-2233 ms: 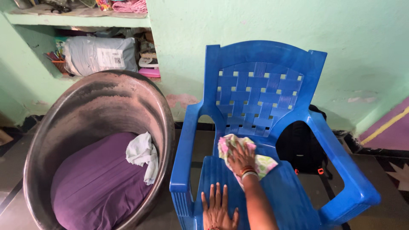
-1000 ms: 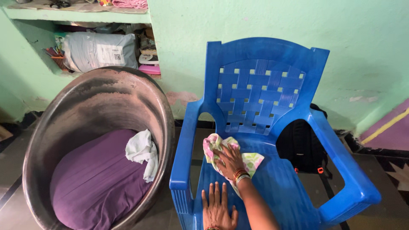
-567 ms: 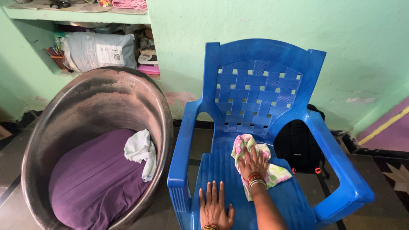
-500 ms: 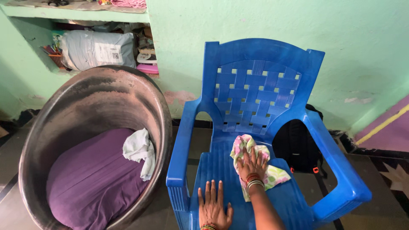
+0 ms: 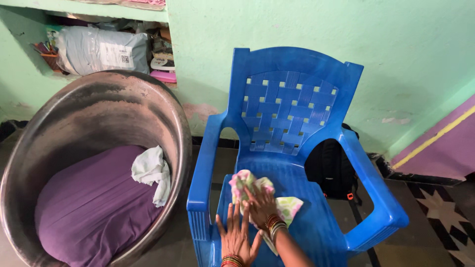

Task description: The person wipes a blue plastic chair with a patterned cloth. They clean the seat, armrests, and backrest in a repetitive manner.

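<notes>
A blue plastic armchair (image 5: 292, 113) with a woven-pattern back stands against the green wall. My right hand (image 5: 261, 205) presses flat on a floral pink, green and white cloth (image 5: 287, 205) on the left front of the seat. My left hand (image 5: 235, 236) lies flat with fingers spread on the seat's front left edge, just beside and partly under the right hand. Bangles show on both wrists.
A large metal tub (image 5: 99, 113) leans at the left, holding a purple cloth (image 5: 84, 202) and a white rag (image 5: 151, 170). A black backpack (image 5: 329, 168) sits behind the chair's right arm. A wall niche (image 5: 99, 47) holds a grey parcel and small items.
My right hand slid the cloth from the seat's middle back toward its left front, close to my left hand. The view shifted a little to the right.
</notes>
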